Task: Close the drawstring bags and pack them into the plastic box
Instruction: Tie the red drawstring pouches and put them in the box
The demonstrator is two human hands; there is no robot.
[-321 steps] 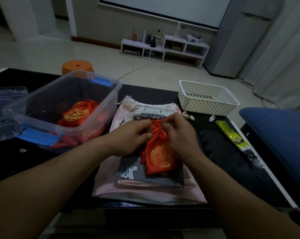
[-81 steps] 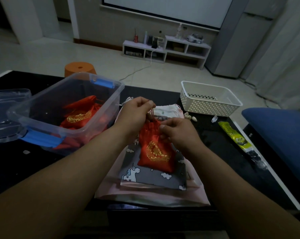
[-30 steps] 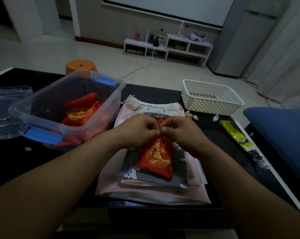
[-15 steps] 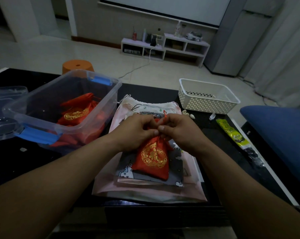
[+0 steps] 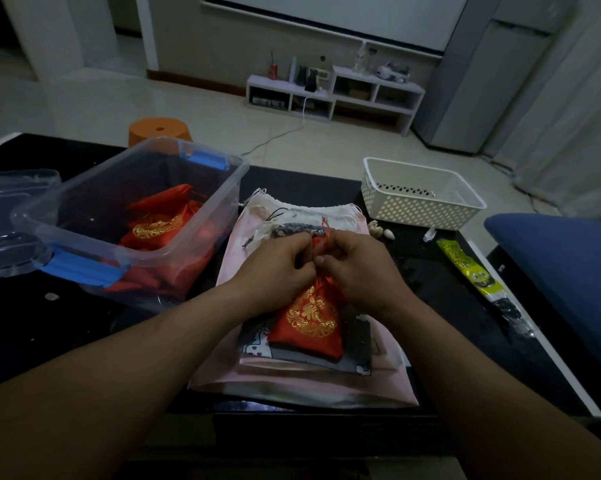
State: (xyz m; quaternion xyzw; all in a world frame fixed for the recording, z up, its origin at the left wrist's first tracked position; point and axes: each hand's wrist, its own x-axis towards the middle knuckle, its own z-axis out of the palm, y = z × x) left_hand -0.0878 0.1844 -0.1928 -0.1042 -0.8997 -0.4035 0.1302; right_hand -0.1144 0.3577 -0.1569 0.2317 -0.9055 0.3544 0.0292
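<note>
A small red drawstring bag (image 5: 311,320) with a gold emblem lies on a grey unicorn-print bag (image 5: 359,344), which rests on a larger pink bag (image 5: 326,386). My left hand (image 5: 276,271) and my right hand (image 5: 358,268) meet at the red bag's gathered neck, both pinching its red drawstring, whose ends stick up between them. The clear plastic box (image 5: 202,216) with blue latches stands to the left and holds several red bags (image 5: 157,226).
The box's clear lid (image 5: 5,216) lies at the far left. A white perforated basket (image 5: 420,195) stands at the back right, small shells (image 5: 378,232) beside it. A yellow-green packet (image 5: 465,268) lies right. A blue cushion (image 5: 562,271) borders the dark table.
Both hands stay together at the red bag's neck, working its cord. The neck is drawn tighter than a few seconds ago, when my left hand pulled the cord upward.
</note>
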